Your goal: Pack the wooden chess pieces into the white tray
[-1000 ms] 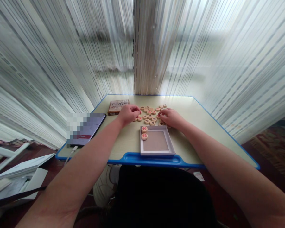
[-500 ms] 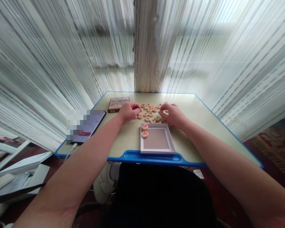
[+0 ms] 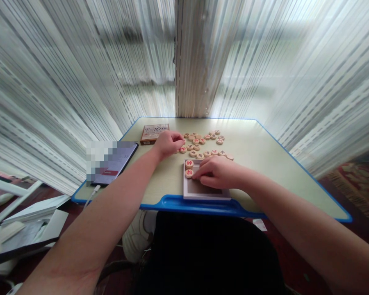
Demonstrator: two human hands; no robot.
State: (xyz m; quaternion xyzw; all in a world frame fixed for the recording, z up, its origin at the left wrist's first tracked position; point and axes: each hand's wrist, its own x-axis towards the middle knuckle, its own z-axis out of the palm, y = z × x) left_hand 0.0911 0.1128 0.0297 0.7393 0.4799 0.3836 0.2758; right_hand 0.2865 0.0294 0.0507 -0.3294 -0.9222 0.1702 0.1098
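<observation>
My right hand (image 3: 217, 172) is over the shallow white box tray (image 3: 185, 192), fingers curled down and pressed together. Its fingertips are beside the xiangqi piece marked 相 (image 3: 189, 173); whatever they hold is hidden beneath them. Above that piece, a second red-marked one, 帥 (image 3: 189, 164), lies in the tray's upper left corner. My left hand (image 3: 170, 144) is closed in a pinch at the left edge of the loose pieces, close to a red-marked xiangqi piece (image 3: 183, 150). What is between its fingers cannot be made out. Several round wooden xiangqi pieces (image 3: 197, 147) with red or dark characters are spread beyond the tray.
A brown printed box (image 3: 152, 133) lies behind my left hand. A phone (image 3: 118, 164) with a white cable (image 3: 94, 192) rests at the table's left. The pale table (image 3: 264, 164) has a blue rim, and a curtain (image 3: 190, 61) hangs behind it.
My right hand has come from the right side of the loose pieces toward me and left, into the tray. My left hand has stayed nearly in place.
</observation>
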